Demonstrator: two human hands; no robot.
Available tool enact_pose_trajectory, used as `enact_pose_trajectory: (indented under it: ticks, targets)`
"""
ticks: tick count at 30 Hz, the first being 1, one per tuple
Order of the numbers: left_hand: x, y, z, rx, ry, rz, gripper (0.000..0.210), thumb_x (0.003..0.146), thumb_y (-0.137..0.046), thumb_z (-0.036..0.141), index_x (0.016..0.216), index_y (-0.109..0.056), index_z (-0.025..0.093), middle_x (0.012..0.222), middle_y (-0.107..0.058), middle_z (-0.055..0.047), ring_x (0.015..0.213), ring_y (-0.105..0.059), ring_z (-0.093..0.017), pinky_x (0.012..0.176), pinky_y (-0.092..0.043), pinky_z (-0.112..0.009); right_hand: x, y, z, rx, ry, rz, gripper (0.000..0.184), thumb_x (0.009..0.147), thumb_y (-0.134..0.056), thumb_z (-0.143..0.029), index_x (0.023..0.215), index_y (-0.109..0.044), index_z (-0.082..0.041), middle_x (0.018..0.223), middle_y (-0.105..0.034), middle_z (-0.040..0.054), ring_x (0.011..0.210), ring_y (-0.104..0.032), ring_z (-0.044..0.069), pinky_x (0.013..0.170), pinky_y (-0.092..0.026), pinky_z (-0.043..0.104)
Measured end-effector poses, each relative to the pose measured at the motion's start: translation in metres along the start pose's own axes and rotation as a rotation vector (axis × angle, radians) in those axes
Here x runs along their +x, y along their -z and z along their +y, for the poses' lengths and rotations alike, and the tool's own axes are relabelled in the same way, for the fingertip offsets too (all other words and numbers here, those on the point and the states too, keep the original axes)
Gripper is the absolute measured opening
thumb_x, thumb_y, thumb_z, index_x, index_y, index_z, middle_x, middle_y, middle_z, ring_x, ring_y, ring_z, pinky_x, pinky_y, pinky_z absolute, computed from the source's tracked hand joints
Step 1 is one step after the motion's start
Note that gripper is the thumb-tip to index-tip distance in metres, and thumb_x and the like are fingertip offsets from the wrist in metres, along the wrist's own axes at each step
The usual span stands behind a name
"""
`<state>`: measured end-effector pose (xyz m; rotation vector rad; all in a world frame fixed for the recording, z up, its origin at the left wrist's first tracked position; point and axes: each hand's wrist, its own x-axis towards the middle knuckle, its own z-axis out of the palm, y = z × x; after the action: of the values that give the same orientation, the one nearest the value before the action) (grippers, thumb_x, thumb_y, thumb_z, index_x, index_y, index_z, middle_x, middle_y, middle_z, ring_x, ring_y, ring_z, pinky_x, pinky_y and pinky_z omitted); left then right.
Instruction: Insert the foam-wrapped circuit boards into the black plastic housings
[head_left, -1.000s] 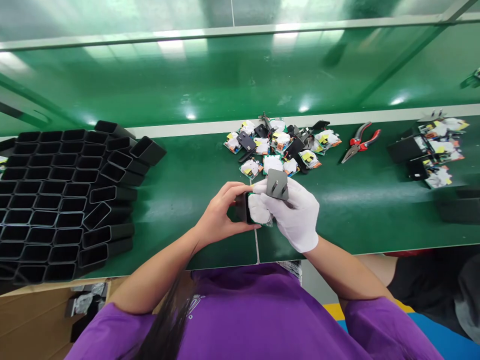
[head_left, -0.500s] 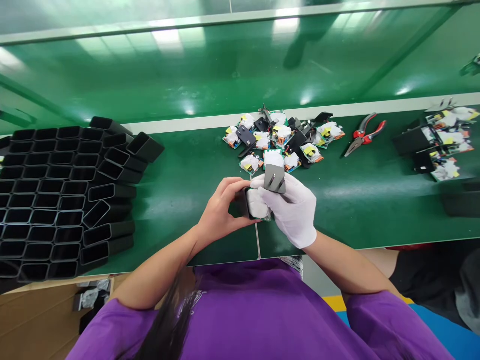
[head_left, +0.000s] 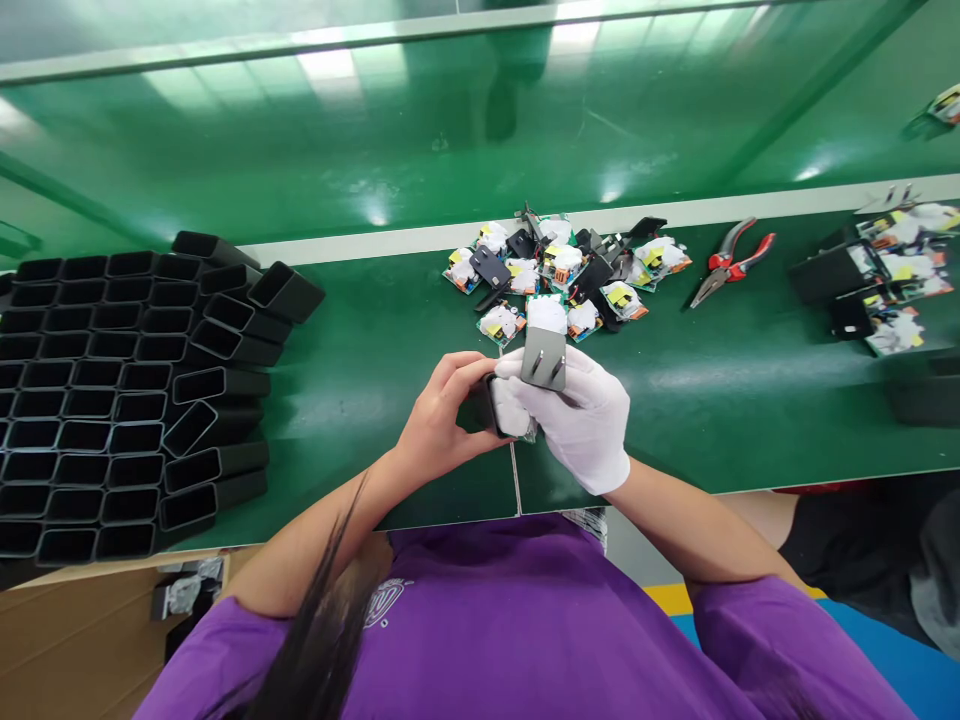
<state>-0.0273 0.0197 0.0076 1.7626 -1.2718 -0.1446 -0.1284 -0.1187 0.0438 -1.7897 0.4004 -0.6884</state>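
Note:
Bare and wrapped round a black plastic housing [head_left: 486, 405], my left hand [head_left: 444, 415] is closed near the bench's front edge. The housing lies on its side with its mouth facing right. My right hand [head_left: 589, 420], in a white glove, pinches a charger circuit board [head_left: 513, 408] coated in white filler, at the mouth of the housing. A dark plug cover with two metal prongs [head_left: 544, 360] stands up at the glove's fingers, joined to that assembly as far as I can see. How deep the board sits inside is hidden by my fingers.
Rows of black housings [head_left: 112, 375] stand open-end up at the left. Beyond my hands lies a heap of circuit boards [head_left: 562, 265]. Red-handled pliers [head_left: 731, 265] rest to its right, then more boards [head_left: 900, 265]. A cardboard box [head_left: 82, 640] sits below the bench at left.
My hands hold nearly the same pose. The plug cover and white-coated board have shifted very slightly left, towards the housing.

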Motion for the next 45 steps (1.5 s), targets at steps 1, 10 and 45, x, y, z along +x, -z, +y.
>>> enact_pose_trajectory:
  ticks: [1,10,45]
  targets:
    - [0.0002,0.0001,0.0,0.006,-0.011,0.006,0.064,0.074,-0.081,0.028,0.129,-0.048,0.026,0.116,-0.058,-0.008,0.101,-0.063,-0.02,0.073,-0.06,-0.027,0.0002,-0.0001,0.0001,0.009,0.005,0.0,0.011,0.087,-0.068,-0.029,0.089,-0.079,-0.027,0.09,-0.074,0.0012,0.08,-0.07,0.019,0.074,-0.058,0.032]
    - [-0.0008,0.0013,-0.0017,0.006,0.033,-0.032,0.068,0.072,-0.084,0.033,0.13,-0.049,0.026,0.119,-0.057,-0.008,0.102,-0.064,-0.02,0.069,-0.06,-0.026,0.0012,-0.0008,0.0018,0.05,-0.006,0.001,0.011,0.087,-0.069,-0.033,0.089,-0.078,-0.026,0.091,-0.074,0.0016,0.081,-0.069,0.019,0.074,-0.058,0.032]
    - [0.0035,0.0046,0.0012,0.094,-0.108,0.034,0.052,0.084,-0.071,0.049,0.124,-0.052,0.022,0.111,-0.064,-0.009,0.1,-0.065,-0.022,0.085,-0.055,-0.036,-0.0011,0.0068,-0.0022,-0.156,0.385,-0.042,0.013,0.092,-0.068,-0.026,0.096,-0.077,-0.018,0.1,-0.075,0.0065,0.083,-0.072,0.015,0.075,-0.059,0.022]
